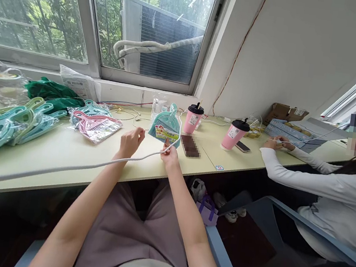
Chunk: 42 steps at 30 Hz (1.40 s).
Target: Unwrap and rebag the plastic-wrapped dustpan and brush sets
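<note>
My right hand grips the lower edge of a teal mini dustpan-and-brush set in clear wrapping, holding it upright over the pale desk. My left hand hovers just left of it with fingers curled; whether it holds anything is hidden. A white cable runs from the left across my left wrist toward my right hand.
Several packaged dustpan sets in teal, green and pink lie at the left. Two pink lidded cups and a phone stand to the right. A seated person in white works at the right. Bags sit under the desk.
</note>
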Motion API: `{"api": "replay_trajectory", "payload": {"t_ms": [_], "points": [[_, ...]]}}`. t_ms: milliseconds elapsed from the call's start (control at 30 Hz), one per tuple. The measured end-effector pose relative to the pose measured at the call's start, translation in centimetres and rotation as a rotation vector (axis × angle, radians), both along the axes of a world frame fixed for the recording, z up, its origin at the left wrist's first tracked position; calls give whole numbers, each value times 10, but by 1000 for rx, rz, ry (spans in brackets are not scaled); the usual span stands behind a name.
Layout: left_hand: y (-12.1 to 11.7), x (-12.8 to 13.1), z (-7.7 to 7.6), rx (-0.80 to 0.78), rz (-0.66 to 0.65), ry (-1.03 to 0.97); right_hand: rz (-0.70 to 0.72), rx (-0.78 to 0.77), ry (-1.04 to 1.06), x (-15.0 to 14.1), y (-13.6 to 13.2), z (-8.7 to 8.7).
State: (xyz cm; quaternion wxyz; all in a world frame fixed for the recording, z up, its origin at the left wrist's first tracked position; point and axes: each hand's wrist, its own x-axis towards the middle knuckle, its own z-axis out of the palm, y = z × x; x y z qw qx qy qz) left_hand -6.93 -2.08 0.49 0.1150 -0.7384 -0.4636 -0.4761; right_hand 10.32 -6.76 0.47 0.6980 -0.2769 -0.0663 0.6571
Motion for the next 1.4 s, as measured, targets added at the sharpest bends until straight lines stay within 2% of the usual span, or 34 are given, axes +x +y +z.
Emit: {"api": "replay_trajectory", "payload": {"t_ms": [133,300,467,600,767,900,1033,1200,1400], "points": [[-5,5,-1,-18,-69,22,18,-7,21,-3,2,0],[-7,10,0,-91,-44,18,45,-21,9,-15,-2,0],[-2,9,-1,-181,-90,39,53,-13,-4,-24,-10,3],[-5,6,2,-198,-197,-50,68,-18,17,-24,-11,2],[-14,5,7,-144,-408,-166,49,-43,12,-21,-9,1],[-14,6,7,-156,-341,-179,46,-45,-34,-19,-10,3],[-16,6,8,-142,-358,-191,42,-36,-23,-19,-13,4],[-20,5,11,-90,-319,-172,48,-30,-29,-17,-12,3],[-20,4,13,-156,-312,-159,43,-18,-94,-13,-10,-2]]}}
